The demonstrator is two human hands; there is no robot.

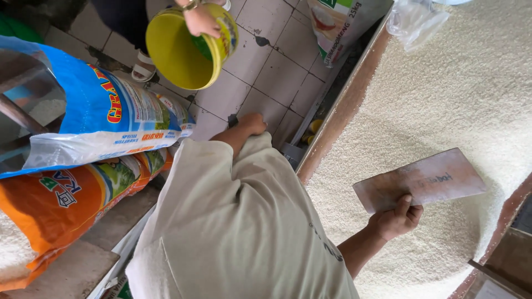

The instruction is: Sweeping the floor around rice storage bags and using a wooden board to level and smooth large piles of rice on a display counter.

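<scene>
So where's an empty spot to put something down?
Bare floor tiles lie between the yellow bucket and the rice bin's wooden edge. Open rice lies beyond the board in the right hand. The sacks crowd the left.

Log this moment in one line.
right hand: grips flat brown board over white rice | left hand: above tiled floor | another person's hand: holds yellow tub

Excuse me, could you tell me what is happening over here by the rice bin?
The person's right hand holds a flat brownish board over a large bin of white rice. Their left hand hangs free at their side, holding nothing, above the tiled floor. Another person's hand holds a yellow bucket tilted nearby. Stacked rice sacks, a blue one on an orange one, lie to the left.
</scene>
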